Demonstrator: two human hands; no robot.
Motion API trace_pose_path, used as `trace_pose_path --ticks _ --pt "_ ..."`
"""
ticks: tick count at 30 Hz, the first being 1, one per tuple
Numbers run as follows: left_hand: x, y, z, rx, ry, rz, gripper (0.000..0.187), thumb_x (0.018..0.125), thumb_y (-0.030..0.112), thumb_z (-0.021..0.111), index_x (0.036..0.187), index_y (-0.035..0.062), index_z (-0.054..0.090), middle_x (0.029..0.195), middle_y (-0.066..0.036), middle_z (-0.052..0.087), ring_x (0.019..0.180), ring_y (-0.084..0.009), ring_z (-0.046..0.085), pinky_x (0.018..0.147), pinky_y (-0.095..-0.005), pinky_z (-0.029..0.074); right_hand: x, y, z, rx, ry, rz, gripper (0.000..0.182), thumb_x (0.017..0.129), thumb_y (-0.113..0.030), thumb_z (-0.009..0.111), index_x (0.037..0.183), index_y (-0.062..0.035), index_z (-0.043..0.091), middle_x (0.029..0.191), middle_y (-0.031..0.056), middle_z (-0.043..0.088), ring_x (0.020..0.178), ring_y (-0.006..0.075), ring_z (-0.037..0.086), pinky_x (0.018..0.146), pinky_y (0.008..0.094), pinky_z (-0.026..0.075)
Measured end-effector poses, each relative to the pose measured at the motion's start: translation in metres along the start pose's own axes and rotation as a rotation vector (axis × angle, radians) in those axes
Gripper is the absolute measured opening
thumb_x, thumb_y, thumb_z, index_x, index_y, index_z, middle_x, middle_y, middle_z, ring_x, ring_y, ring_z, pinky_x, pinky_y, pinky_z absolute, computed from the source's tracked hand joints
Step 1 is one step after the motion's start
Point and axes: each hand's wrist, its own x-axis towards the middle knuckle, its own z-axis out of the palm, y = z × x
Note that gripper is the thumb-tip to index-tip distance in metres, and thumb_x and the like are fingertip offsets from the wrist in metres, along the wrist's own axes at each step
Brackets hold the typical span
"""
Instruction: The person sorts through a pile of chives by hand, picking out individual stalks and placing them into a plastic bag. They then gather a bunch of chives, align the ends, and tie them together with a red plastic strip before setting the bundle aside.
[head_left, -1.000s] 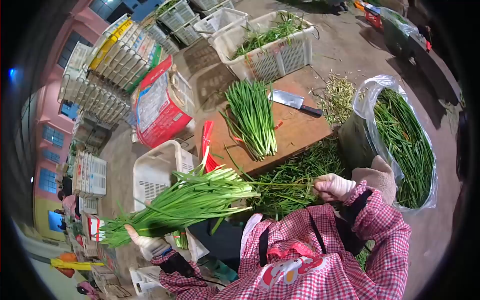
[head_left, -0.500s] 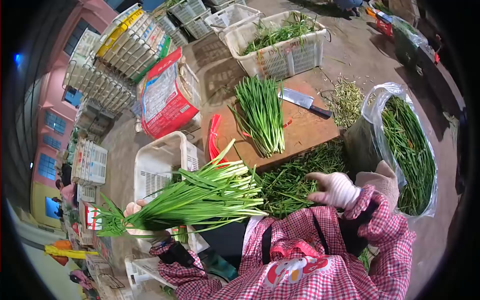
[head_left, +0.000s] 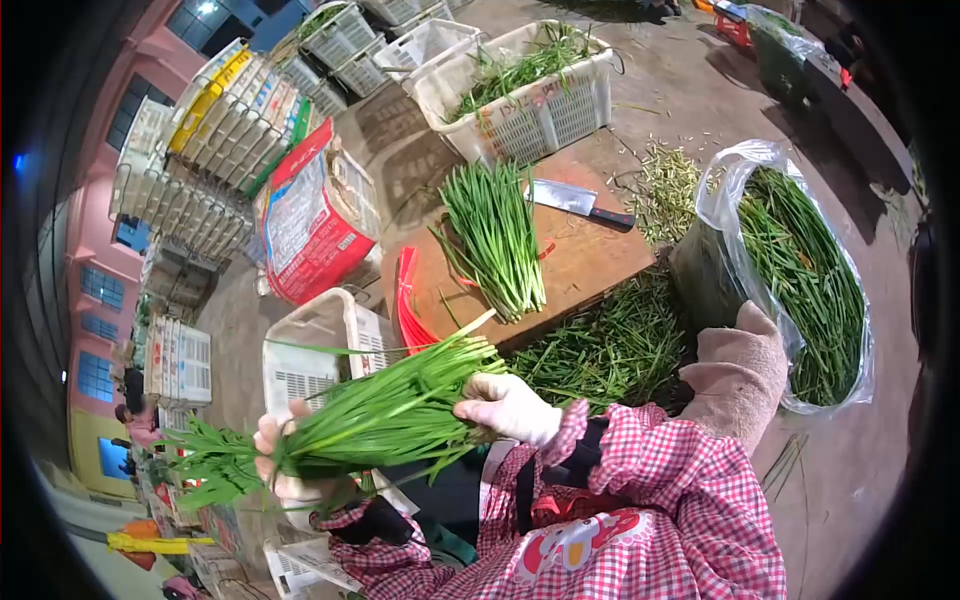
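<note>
Both gloved hands grasp one bunch of green chives [head_left: 370, 415], held level above the lap. Left hand [head_left: 285, 465] clenched around the leafy end; right hand [head_left: 505, 405] closed on the pale stem end. A second bunch [head_left: 492, 235] lies on the bench [head_left: 590, 265], cleaver [head_left: 575, 203] just beside it.

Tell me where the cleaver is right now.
In the head view the cleaver lies flat on the wooden board, upper centre, just right of the bundle of greens lying there and in front of the white crate.
</note>
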Motion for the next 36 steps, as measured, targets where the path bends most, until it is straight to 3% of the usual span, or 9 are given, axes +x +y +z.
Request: trace_pose_path --ticks 5,8,11,14,22,25,27,30,36 --pt "0.096 -0.026 -0.114 0.725 -0.230 0.455 0.017 0.089 0.025 0.059 0.087 0.0089 0.054 0.085 -0.004 0.055 0.081 -0.0135 0.057 0.081 -0.0314 0.050 -0.049 -0.016 -0.067 0.154 -0.585 0.193 0.024 0.092 -0.023 0.061 0.094 0.0002 0.058 0.064 0.0046 0.060 0.056 0.0121 0.057 0.052 0.0259 0.044" --pt "0.113 -0.036 -0.127 -0.248 -0.437 0.110 0.030 0.086 0.036 0.064 0.098 0.0092 0.060 0.089 -0.007 0.059 0.088 -0.0160 0.058 0.081 -0.0379 0.053 -0.072 -0.011 -0.109 0.010 -0.615 0.285 0.035 0.091 -0.026 0.064 0.112 0.0010 0.059 0.073 0.0055 0.065 0.065 0.0129 0.061 0.063 0.0275 0.050" --pt "0.106 -0.022 -0.119 -0.250 -0.264 -0.178 0.030 0.089 0.039 0.060 0.094 0.0088 0.059 0.088 -0.007 0.058 0.093 -0.0226 0.057 0.083 -0.0401 0.051 -0.074 -0.004 -0.154 -0.458 -0.634 0.475 0.028 0.090 -0.029 0.065 0.105 -0.0051 0.063 0.076 0.0058 0.065 0.069 0.0132 0.062 0.065 0.0286 0.049" --pt "0.109 -0.027 -0.115 -0.475 -0.579 -0.309 0.029 0.092 0.036 0.055 0.093 0.0070 0.057 0.094 -0.005 0.059 0.093 -0.0180 0.057 0.083 -0.0349 0.050 -0.080 -0.007 -0.164 -1.446 -0.440 0.318 0.039 0.081 -0.036 0.067 0.111 -0.0115 0.064 0.071 0.0166 0.064 0.073 0.0322 0.066 0.069 0.0424 0.051" --pt "0.082 -0.054 -0.081 -0.179 -0.267 0.007 0.022 0.095 0.025 0.046 0.090 0.0049 0.051 0.080 -0.001 0.051 0.072 -0.0134 0.051 0.070 -0.0253 0.044 -0.029 -0.054 -0.059 -1.280 0.221 -0.692 0.061 0.079 -0.036 0.070 0.132 -0.0178 0.045 0.070 0.0076 0.063 0.051 0.0266 0.060 0.044 0.0368 0.046" --pt "0.084 -0.068 -0.072 0.309 -0.209 0.459 0.020 0.094 0.025 0.049 0.089 0.0062 0.051 0.078 0.000 0.051 0.069 -0.0125 0.050 0.067 -0.0235 0.044 0.003 -0.051 -0.044 -1.361 0.162 -0.654 0.040 0.082 -0.032 0.067 0.117 -0.0171 0.055 0.070 0.0075 0.063 0.055 0.0269 0.062 0.045 0.0377 0.047" --pt "0.072 -0.038 -0.067 -0.390 -0.308 -0.302 0.021 0.092 0.030 0.053 0.089 0.0098 0.048 0.080 0.001 0.049 0.080 -0.0103 0.050 0.071 -0.0237 0.044 0.007 -0.039 -0.048 -1.181 0.085 -0.734 0.022 0.085 -0.030 0.065 0.102 -0.0160 0.064 0.073 0.0074 0.063 0.058 0.0283 0.062 0.050 0.0391 0.049" --pt "0.068 -0.030 -0.053 -0.457 -0.515 -0.399 0.023 0.092 0.034 0.054 0.087 0.0126 0.045 0.079 0.004 0.044 0.083 -0.0091 0.046 0.076 -0.0261 0.044 -0.024 -0.049 -0.067 -0.598 -0.381 -0.390 0.019 0.089 -0.023 0.064 0.100 -0.0080 0.065 0.082 0.0101 0.067 0.070 0.0267 0.066 0.066 0.0341 0.052" --pt "0.101 -0.052 -0.080 -0.705 -0.713 -0.441 0.024 0.087 0.030 0.064 0.085 0.0166 0.044 0.084 0.003 0.046 0.093 -0.0189 0.048 0.089 -0.0378 0.042 -0.072 -0.008 -0.137 -0.882 -0.504 0.042 0.024 0.084 -0.029 0.066 0.099 -0.0104 0.070 0.086 0.0115 0.070 0.079 0.0287 0.067 0.072 0.0369 0.053"
